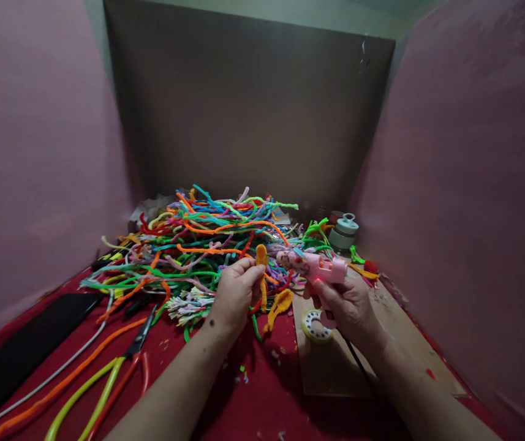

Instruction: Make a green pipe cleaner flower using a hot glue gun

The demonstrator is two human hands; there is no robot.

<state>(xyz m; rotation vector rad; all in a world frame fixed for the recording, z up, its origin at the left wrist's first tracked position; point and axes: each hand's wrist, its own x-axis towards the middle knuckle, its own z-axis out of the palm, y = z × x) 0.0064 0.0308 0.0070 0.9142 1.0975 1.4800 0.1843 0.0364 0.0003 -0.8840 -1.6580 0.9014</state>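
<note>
My left hand pinches an orange-yellow fuzzy piece, whose looped top stands above the fingertips and whose tail hangs below them. My right hand is wrapped round the handle of a pink glue gun. A small red light glows on the gun's side, and its nozzle points left, close to the fuzzy piece; whether they touch is unclear. Another orange-yellow looped piece lies on the red cloth between my hands.
Colourful pipe cleaners are heaped behind my hands. Yellow-handled pliers and a black strip lie left. A tape roll sits on a brown board at right; behind is a pale green container.
</note>
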